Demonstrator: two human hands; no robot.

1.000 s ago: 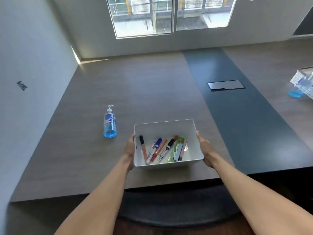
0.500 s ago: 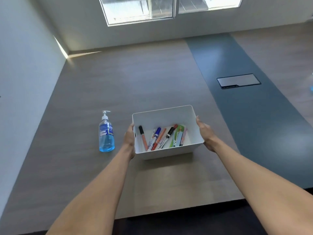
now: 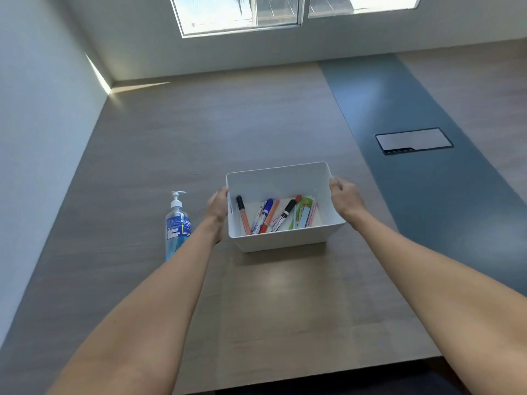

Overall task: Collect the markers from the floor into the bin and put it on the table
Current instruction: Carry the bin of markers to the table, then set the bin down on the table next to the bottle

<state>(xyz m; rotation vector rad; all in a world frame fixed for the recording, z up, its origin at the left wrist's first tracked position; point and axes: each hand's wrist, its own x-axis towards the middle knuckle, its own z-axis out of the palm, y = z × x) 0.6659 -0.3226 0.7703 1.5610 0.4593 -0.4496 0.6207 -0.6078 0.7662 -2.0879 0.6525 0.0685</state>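
A white rectangular bin (image 3: 281, 243) rests on the wooden table (image 3: 185, 143), well in from its near edge. Several markers (image 3: 275, 213) lie inside it: orange, blue, black-capped, green and pink ones. My left hand (image 3: 218, 206) presses against the bin's left wall. My right hand (image 3: 343, 199) grips the right wall, fingers curled at the rim. Both arms are stretched forward.
A blue pump bottle of sanitiser (image 3: 176, 223) stands just left of my left forearm. A dark blue strip (image 3: 427, 195) runs along the table's right part with a grey cable hatch (image 3: 413, 140) set in it. White walls and a window (image 3: 242, 12) lie beyond.
The bin has moved forward, further onto the table away from the near edge, with both hands still on its sides. The view has shifted forward over the table.
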